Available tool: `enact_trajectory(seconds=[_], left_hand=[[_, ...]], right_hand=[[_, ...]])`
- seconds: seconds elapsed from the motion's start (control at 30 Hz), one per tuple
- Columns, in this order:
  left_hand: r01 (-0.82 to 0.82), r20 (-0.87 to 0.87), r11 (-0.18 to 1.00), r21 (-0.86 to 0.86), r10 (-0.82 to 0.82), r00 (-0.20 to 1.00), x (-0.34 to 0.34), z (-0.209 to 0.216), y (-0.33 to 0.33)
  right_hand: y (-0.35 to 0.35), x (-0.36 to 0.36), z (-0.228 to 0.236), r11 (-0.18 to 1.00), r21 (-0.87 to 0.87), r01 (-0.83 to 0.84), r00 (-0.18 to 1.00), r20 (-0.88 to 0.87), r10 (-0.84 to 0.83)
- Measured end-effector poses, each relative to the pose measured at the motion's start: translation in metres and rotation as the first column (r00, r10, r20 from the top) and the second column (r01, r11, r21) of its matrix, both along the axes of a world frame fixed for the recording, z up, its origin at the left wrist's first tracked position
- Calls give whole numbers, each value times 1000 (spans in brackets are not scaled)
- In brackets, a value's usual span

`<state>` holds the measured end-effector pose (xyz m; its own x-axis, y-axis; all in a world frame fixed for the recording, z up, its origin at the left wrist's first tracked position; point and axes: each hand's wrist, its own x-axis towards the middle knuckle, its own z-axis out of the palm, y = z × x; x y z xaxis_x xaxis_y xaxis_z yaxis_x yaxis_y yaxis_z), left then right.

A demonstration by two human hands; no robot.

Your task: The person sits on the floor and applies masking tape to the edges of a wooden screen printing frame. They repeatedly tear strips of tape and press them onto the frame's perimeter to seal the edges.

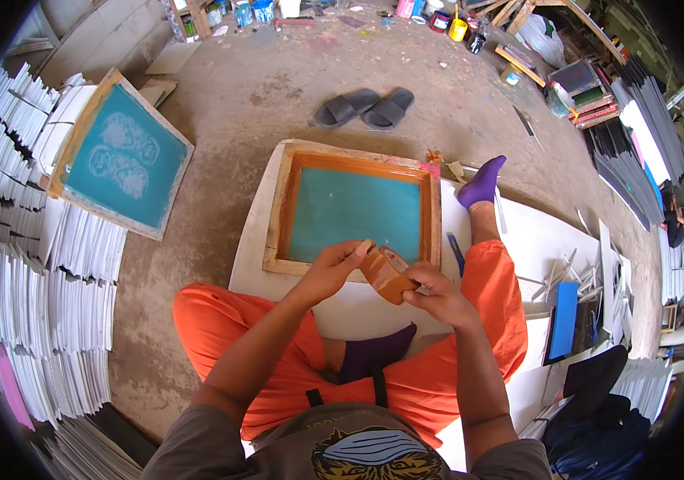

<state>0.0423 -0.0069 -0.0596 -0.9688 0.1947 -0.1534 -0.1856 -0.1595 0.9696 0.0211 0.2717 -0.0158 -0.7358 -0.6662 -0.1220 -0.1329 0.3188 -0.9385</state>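
A roll of brown packing tape (390, 276) is held up over the near edge of a wooden screen-printing frame (275, 212). My right hand (442, 296) is closed around the roll's right side. With my left hand (335, 268) I pinch the tape's loose end at the roll's upper left. Teal mesh (354, 212) fills the frame, and brown tape lines its inner edges. The frame lies flat on a white board (247, 252) between my legs. Just right of it lies a blue-handled knife or similar tool (456, 252), its kind unclear.
Another teal screen (122, 152) with a pale design leans against tall white stacks (78, 304) at left. Black slippers (366, 108) sit beyond the board. Paint containers (458, 30) line the far floor. A blue panel (564, 320) and scraps lie at right, near dark cloth (598, 416).
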Motion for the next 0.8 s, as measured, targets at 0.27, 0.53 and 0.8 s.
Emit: enact_trajectory(seconds=[0.27, 0.53, 0.8], left_hand=[[-52, 41, 999, -1, 52, 998, 8, -9, 10], [-93, 165, 993, 66, 81, 983, 15, -17, 7], [-265, 164, 958, 108, 246, 955, 23, -7, 8]], right_hand=[[3, 2, -13, 998, 55, 6, 1000, 26, -7], [-2, 6, -8, 997, 44, 67, 993, 98, -71], [-34, 16, 13, 974, 75, 215, 941, -284, -185]])
